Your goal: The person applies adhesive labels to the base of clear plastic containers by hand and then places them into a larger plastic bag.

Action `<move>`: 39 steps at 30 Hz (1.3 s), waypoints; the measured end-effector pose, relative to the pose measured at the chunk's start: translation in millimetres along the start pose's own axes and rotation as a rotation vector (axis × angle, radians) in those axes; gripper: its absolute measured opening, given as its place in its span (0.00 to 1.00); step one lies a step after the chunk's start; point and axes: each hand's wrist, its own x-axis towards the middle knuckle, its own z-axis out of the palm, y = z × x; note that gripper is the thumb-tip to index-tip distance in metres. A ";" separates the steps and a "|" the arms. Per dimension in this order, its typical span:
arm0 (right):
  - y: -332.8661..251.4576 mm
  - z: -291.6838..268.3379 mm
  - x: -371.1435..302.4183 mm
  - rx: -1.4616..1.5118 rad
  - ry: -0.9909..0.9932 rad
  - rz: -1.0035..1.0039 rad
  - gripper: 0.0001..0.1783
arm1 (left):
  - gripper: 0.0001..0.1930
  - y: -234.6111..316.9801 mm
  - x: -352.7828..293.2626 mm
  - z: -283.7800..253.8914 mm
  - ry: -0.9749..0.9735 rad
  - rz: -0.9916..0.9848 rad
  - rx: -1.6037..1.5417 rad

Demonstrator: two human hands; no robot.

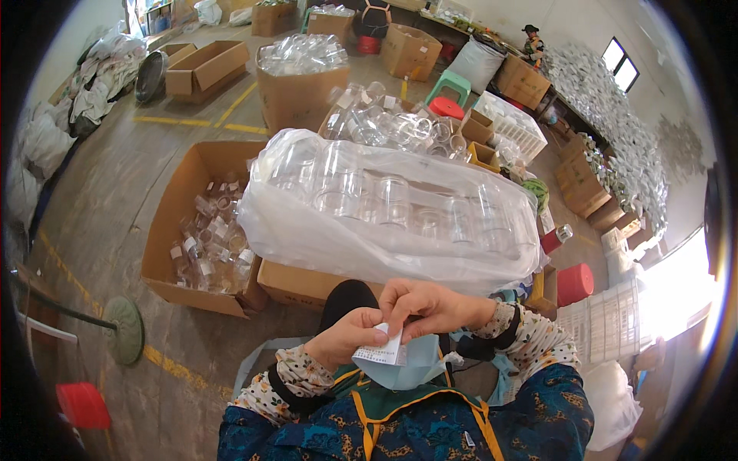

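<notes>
Over my lap, my left hand (pixel 347 338) pinches a white printed label (pixel 382 354) between thumb and fingers. My right hand (pixel 432 309) has its fingers closed at the label's upper edge, close against the left fingertips. A light-blue sheet (pixel 419 363) curls below the label, partly behind it; whether the two are joined I cannot tell. Just beyond my hands lies a large white plastic bag (pixel 323 250), open on top. Rows of clear plastic jars (pixel 392 201) stand inside it. The bag rests on a cardboard box (pixel 300 286).
An open carton (pixel 165 223) on the left holds loose clear containers with labels. Farther off stand a box heaped with clear containers (pixel 304 84), a green stool (pixel 452 86) and a white crate (pixel 523 127). A green round stand base (pixel 124 330) is at the left, a red tub (pixel 574 284) at the right.
</notes>
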 end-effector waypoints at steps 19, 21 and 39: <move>20.6 1.8 9.0 -0.069 0.151 -0.102 0.12 | 0.15 -0.3 -1.2 -21.2 0.027 0.066 -0.003; 19.2 3.2 6.9 -0.052 0.152 -0.131 0.11 | 0.15 3.2 -2.1 -19.9 0.021 0.059 0.014; 43.2 -181.3 46.5 -0.831 0.328 0.254 0.18 | 0.11 -17.8 -13.4 -74.7 0.206 0.025 0.042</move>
